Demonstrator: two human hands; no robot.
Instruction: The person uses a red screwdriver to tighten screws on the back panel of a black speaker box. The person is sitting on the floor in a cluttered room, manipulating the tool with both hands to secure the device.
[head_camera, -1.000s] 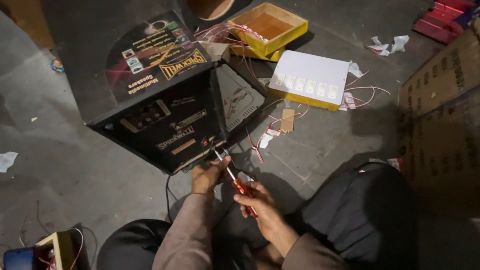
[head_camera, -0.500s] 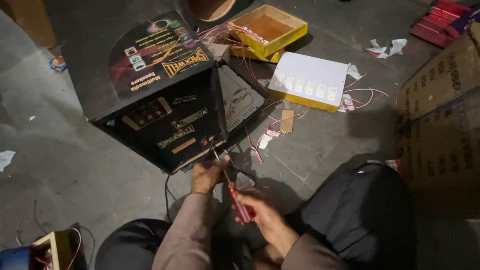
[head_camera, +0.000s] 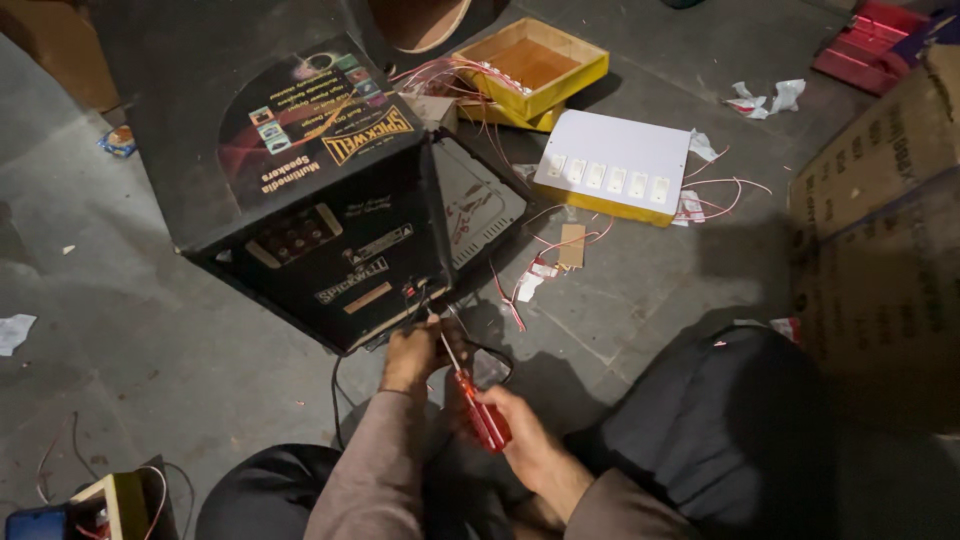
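1. Head view, lower centre: a red-handled screwdriver (head_camera: 478, 398) is gripped in the closed right hand (head_camera: 520, 432).
2. Its long axis runs up and left from that hand, the tip meeting the lower edge of the black speaker box (head_camera: 340, 250).
3. The left hand (head_camera: 412, 352) is nearer the box, curled closed at the tip; what it pinches is hidden.
4. Farther, a white switch panel (head_camera: 612, 165) and yellow tray (head_camera: 535, 62) lie on the floor (head_camera: 120, 330); the screw is too dark to make out.
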